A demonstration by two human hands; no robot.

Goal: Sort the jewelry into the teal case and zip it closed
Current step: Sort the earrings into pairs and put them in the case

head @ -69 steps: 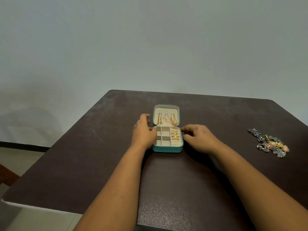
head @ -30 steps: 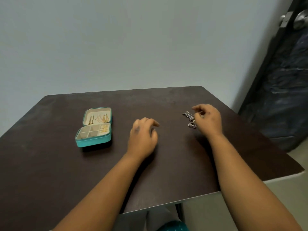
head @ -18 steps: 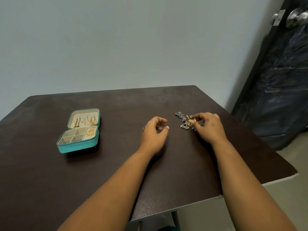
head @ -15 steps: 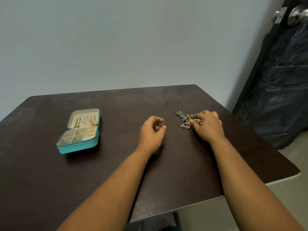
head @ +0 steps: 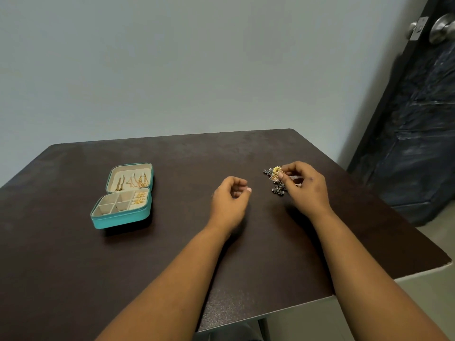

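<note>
The teal case (head: 120, 219) lies open on the left of the dark table (head: 172, 242), with gold earrings on its lid panel and gold rings in the right slot of its tray. A small heap of dark and silver jewelry (head: 277, 188) lies on the right of the table. My right hand (head: 305, 187) is over that heap and pinches a gold piece (head: 276, 171) between thumb and fingertips. My left hand (head: 230, 203) hovers just left of the heap, fingers loosely curled, holding nothing.
The table's right edge and near right corner (head: 443, 264) are close to my right arm. A dark door (head: 423, 119) with a metal knob (head: 443, 28) stands to the right. A plain wall rises behind the table.
Both hands left the case and moved right to the jewelry heap as my view turned right. My right hand closed its fingertips on a gold piece and raised it slightly.
</note>
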